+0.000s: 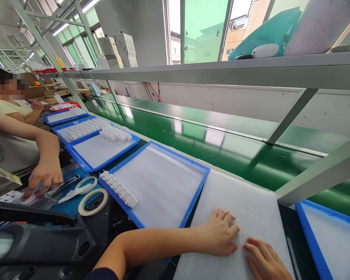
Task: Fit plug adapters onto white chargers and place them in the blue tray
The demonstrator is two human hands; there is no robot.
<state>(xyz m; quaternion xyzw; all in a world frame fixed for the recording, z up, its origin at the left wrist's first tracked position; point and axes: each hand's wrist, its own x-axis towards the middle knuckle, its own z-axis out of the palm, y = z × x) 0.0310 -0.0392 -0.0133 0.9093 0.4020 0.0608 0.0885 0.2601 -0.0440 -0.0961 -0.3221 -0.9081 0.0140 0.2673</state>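
Observation:
A smooth white sheet point(245, 198) lies on the bench in front of me. My left hand point(220, 233) rests palm down on it with fingers apart, holding nothing. Close beside it, my right hand point(265, 258) touches the sheet's near part, fingers stretched out and nothing visible in them; its wrist is cut off by the bottom edge. Left of the sheet is a blue-rimmed tray point(179, 155) with a white lining. A row of small white parts point(118, 188) stands along that tray's left side.
Another blue-rimmed tray point(305, 229) sits at the right. Tape rolls point(81, 206) lie near a dark machine point(43, 241) at the left. Co-workers sit beyond, one co-worker's hand point(46, 173) over small items. A green conveyor belt point(186, 136) runs behind, under a shelf point(207, 72).

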